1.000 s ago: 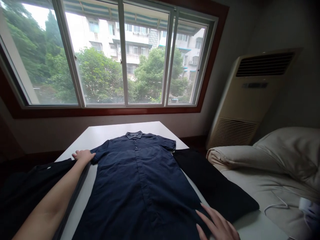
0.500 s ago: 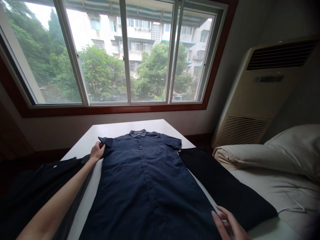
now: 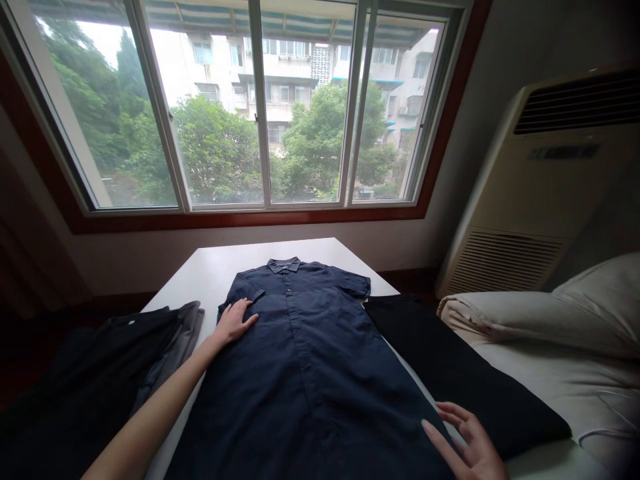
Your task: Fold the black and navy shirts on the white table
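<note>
A dark navy short-sleeved shirt point(image 3: 300, 353) lies front up on the white table point(image 3: 220, 259), its collar point(image 3: 284, 265) toward the window. The sleeve on the left is folded inward over the chest. My left hand point(image 3: 237, 321) rests flat on the shirt just below that folded sleeve, fingers spread. The other sleeve point(image 3: 356, 283) lies stretched outward. At the lower right, my right hand point(image 3: 467, 443) is at the shirt's side edge, thumb and fingers apart, with nothing visible between them.
Folded black cloth point(image 3: 460, 367) lies along the table's right side. Dark garments point(image 3: 125, 353) are piled at the left. A beige sofa point(image 3: 550, 333) stands to the right, a white cable point(image 3: 605, 433) on it. A floor air conditioner point(image 3: 520, 187) stands behind, and a window point(image 3: 305, 120) faces me.
My left hand has folded the left sleeve inward, let it go and moved right onto the shirt. My right hand stays near the lower right edge, its fingers spread wider. The view has shifted slightly.
</note>
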Motion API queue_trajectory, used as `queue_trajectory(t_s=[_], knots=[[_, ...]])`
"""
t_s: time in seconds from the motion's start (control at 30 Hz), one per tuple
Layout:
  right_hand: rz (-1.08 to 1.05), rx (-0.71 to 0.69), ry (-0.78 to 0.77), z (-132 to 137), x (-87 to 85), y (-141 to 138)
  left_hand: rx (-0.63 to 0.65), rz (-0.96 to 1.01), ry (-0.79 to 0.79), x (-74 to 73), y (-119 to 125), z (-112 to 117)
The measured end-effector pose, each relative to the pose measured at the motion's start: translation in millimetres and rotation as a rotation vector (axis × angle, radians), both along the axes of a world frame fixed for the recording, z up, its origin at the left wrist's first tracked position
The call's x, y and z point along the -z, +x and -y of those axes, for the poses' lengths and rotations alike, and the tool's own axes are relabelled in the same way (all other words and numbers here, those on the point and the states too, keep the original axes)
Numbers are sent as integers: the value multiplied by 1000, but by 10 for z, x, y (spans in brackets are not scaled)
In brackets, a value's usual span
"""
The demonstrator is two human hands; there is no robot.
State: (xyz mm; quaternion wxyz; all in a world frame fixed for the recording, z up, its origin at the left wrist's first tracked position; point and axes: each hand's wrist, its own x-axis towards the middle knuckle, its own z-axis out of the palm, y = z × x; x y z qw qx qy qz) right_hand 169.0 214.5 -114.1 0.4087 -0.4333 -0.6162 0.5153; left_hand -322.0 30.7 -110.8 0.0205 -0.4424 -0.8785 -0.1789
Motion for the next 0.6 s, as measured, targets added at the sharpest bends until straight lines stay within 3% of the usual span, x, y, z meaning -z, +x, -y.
queue_trajectory(t_s=[0.1,0.2,0.3,0.43,0.6], knots=[[-134,-46,-103,57,-204,-68,-8,-11,-9,40,-34,-9],[-246,-120,-395,128,-398,-79,-36,-32,-2,74,-69,-7],[-298,-49,-487,141,-454,-24,-55,-46,30,115,-98,7],[-196,124,-153,18,-305,119,-52,-54,90,146,-120,33],[270,-9,236,-137,-38,344,-51,-51,154,150,-112,71]])
